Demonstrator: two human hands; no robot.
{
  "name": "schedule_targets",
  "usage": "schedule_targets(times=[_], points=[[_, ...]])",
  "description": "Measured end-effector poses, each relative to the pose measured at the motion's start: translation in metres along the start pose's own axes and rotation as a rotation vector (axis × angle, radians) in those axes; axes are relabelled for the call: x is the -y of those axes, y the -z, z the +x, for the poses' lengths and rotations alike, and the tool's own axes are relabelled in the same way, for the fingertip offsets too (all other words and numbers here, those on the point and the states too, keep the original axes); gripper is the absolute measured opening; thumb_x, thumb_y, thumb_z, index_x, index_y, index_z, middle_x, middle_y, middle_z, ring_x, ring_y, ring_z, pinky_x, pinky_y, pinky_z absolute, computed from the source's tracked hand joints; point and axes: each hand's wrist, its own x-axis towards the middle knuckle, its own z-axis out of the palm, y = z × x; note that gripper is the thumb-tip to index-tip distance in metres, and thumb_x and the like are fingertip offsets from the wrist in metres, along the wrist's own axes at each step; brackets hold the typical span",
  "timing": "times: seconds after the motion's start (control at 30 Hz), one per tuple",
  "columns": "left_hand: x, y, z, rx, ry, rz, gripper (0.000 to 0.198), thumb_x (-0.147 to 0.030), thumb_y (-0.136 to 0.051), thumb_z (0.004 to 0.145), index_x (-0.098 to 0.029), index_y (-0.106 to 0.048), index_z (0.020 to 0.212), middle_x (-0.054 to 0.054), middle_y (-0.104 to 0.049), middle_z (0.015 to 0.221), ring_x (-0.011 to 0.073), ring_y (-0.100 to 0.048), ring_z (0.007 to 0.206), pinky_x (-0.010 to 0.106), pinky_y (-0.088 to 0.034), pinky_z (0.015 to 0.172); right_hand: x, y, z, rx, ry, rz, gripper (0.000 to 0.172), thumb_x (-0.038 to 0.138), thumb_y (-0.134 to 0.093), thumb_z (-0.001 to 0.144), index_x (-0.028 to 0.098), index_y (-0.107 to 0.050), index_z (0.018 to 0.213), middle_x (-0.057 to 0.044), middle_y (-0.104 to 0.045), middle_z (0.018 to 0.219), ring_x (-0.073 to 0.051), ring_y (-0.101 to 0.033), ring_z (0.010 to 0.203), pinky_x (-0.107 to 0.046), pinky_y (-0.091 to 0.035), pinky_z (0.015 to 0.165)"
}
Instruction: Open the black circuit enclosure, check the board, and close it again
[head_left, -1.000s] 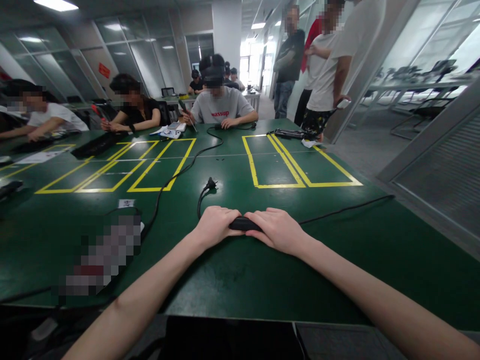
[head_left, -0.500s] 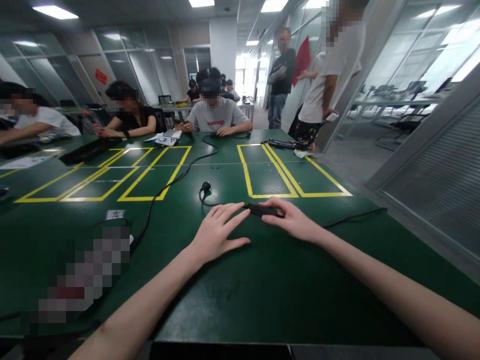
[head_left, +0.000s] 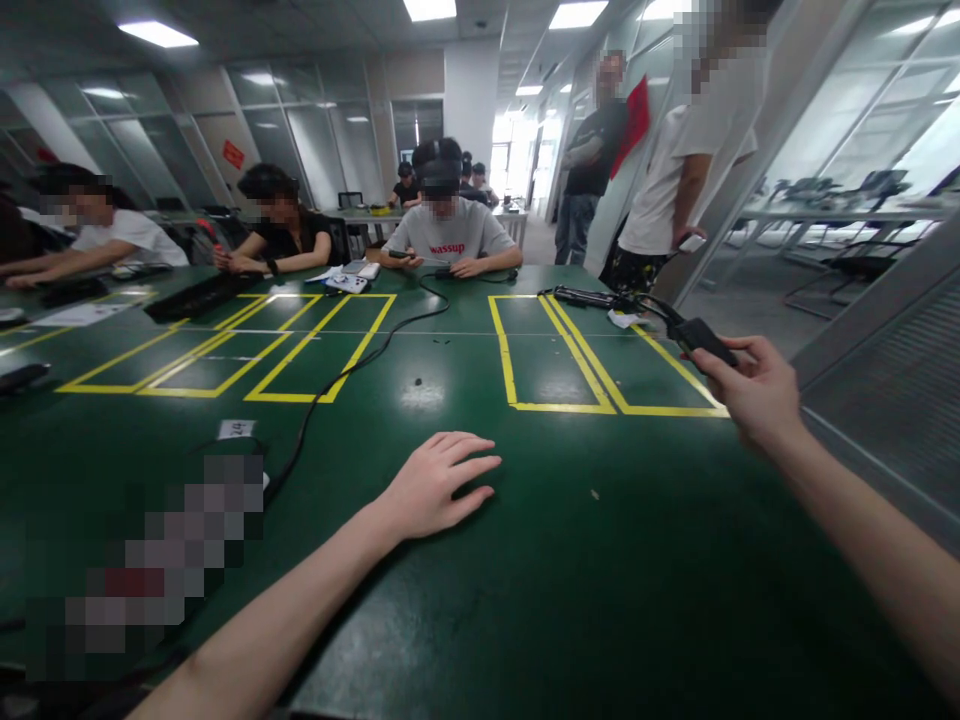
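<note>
My right hand (head_left: 765,390) is closed on a black power adapter (head_left: 703,340), held up at the right over the table's far right part. A dark cord (head_left: 660,308) trails from the adapter's far end, blurred by motion. My left hand (head_left: 442,483) rests palm down on the green table (head_left: 600,560), its fingers stretched out and apart, with nothing in it. Beyond the adapter, a bundle of black cables (head_left: 585,296) and a crumpled white scrap (head_left: 624,319) lie near the table's right edge.
Yellow tape outlines (head_left: 562,407) mark the tabletop. A blurred-out power strip (head_left: 165,550) lies at the left, with a black cable (head_left: 300,440) running from it across the table. Co-workers (head_left: 450,230) sit along the far side; people (head_left: 675,190) stand at the right.
My right hand has lifted the power adapter with its cord and plug off the table and carried it right. My left hand stays nearly in place, now apart from the adapter.
</note>
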Motion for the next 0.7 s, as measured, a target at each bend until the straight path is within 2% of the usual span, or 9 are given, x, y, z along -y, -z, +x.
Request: schedule_targets(times=[0.13,0.23,0.33,0.47,0.57,0.7], points=[[0.002,-0.001,-0.002,-0.010,-0.008,-0.015,0.030,-0.032,-0.056,0.103,-0.019,-0.066,0.128,0.011,-0.071,0.130,0.0240,-0.065,0.121,0.042,-0.053,0.103,-0.015,-0.011,-0.007,-0.032,-0.013,-0.033,0.029,0.043,-0.070,0.074,0.028,-0.053,0.092,-0.015,-0.072,0.114,-0.034,-0.069,0.095,-0.042,-0.052,0.067],[0.002,0.000,-0.003,-0.007,0.011,-0.021,0.029,-0.032,-0.055,0.104,-0.020,-0.066,0.127,0.010,-0.071,0.129,0.0232,-0.066,0.119,0.041,-0.054,0.101,-0.026,-0.016,-0.010,-0.040,-0.007,-0.213,0.020,0.034,-0.068,0.077,0.026,-0.055,0.091,-0.017,-0.072,0.114,-0.036,-0.067,0.108,-0.044,-0.053,0.083],[0.001,0.002,-0.004,0.015,0.036,-0.034,0.029,-0.033,-0.054,0.104,-0.021,-0.067,0.127,0.009,-0.072,0.128,0.0227,-0.066,0.118,0.041,-0.054,0.101,-0.034,-0.016,-0.014,-0.001,-0.008,-0.468,0.022,0.034,-0.068,0.079,0.024,-0.062,0.096,-0.015,-0.073,0.107,-0.036,-0.067,0.107,-0.046,-0.052,0.087],[0.000,0.001,-0.003,0.037,0.031,-0.066,0.028,-0.032,-0.055,0.103,-0.021,-0.068,0.126,0.009,-0.073,0.125,0.0224,-0.068,0.115,0.040,-0.055,0.100,-0.040,-0.016,-0.019,-0.012,-0.065,-0.696,0.033,0.040,-0.068,0.083,0.021,-0.068,0.110,-0.015,-0.073,0.102,-0.036,-0.068,0.098,-0.048,-0.053,0.083],[0.000,0.000,-0.002,0.057,0.027,-0.076,0.028,-0.032,-0.055,0.103,-0.021,-0.069,0.125,0.009,-0.074,0.124,0.0221,-0.068,0.113,0.039,-0.055,0.098,-0.042,-0.017,-0.018,0.011,-0.071,-0.760,0.038,0.042,-0.068,0.083,0.020,-0.069,0.115,-0.016,-0.073,0.100,-0.036,-0.068,0.091,-0.046,-0.052,0.079],[0.000,0.000,-0.002,0.079,0.049,-0.092,0.028,-0.032,-0.055,0.103,-0.022,-0.070,0.125,0.009,-0.074,0.123,0.0221,-0.069,0.112,0.040,-0.056,0.098,-0.047,-0.018,-0.015,0.127,0.017,-0.729,0.035,0.039,-0.067,0.081,0.018,-0.070,0.109,-0.016,-0.073,0.097,-0.033,-0.067,0.086,-0.043,-0.050,0.077]])
